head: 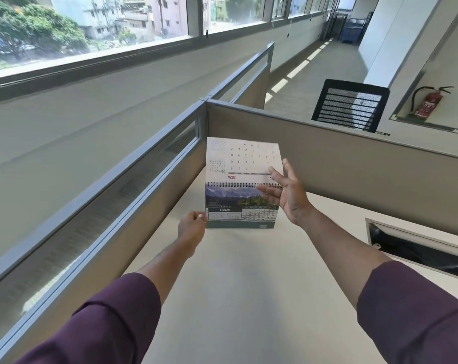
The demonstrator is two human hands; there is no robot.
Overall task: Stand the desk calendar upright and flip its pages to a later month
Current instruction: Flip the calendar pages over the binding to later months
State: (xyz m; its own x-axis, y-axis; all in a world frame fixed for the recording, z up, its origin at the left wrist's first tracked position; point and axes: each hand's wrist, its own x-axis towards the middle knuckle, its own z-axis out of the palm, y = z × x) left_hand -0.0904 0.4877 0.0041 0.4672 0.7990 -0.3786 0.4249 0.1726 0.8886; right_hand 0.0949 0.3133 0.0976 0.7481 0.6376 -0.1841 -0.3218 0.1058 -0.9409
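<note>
The desk calendar (239,206) stands upright on the white desk (249,271) near the partition corner. Its front page shows a mountain photo and the word APRIL. One page (242,158) is lifted straight up above the black spiral binding, its back side with upside-down dates facing me. My right hand (288,193) holds that lifted page at its right edge, thumb behind and fingers across the spiral. My left hand (192,224) pinches the calendar's lower left corner.
Grey partition walls (327,153) close off the desk at the back and left. A cable slot (417,245) is cut into the desk at the right. Beyond the partition are a black mesh chair (350,106) and a red fire extinguisher (430,101).
</note>
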